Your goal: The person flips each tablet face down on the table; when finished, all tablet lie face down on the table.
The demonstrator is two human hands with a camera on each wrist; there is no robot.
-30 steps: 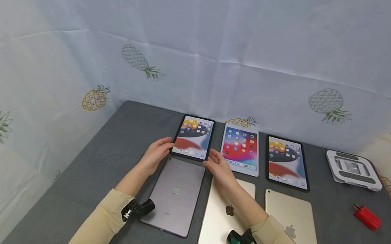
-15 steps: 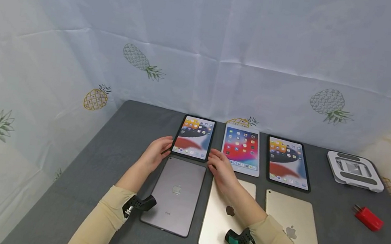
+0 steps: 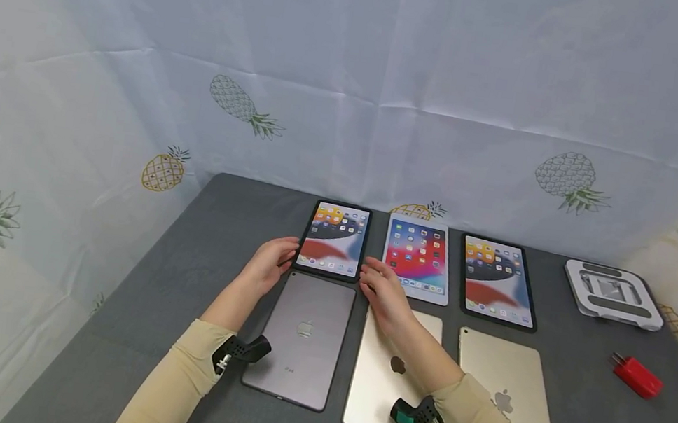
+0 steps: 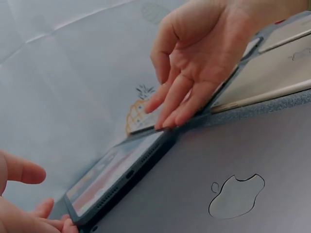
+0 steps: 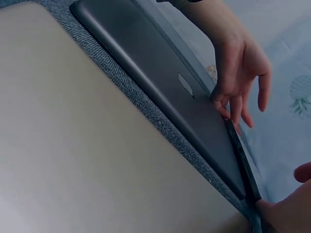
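Note:
A black-framed tablet (image 3: 333, 239) lies screen up at the back left of the grey table, its home screen lit. My left hand (image 3: 268, 263) is at its lower left side, fingertips right at the edge. On the opposite side my right hand (image 3: 385, 289) has its fingertips by the lower right corner, in the gap before a white-framed tablet (image 3: 417, 258). Both hands have relaxed fingers and grip nothing. In the left wrist view, the right hand (image 4: 204, 63) hangs palm inward at the tablet's near corner. A grey tablet (image 3: 303, 348) lies back up just below.
Below my right forearm lies a gold tablet (image 3: 365, 384), back up, with another gold tablet (image 3: 509, 380) to its right. A second black-framed tablet (image 3: 498, 280), a white-and-grey folding stand (image 3: 614, 295) and a red charger plug (image 3: 637, 377) are farther right. A pineapple-print curtain (image 3: 348, 135) borders the table's back.
My right fingers have drawn slightly to the right and away from the black-framed tablet's corner. My left hand has hardly moved, and the tablets lie as before.

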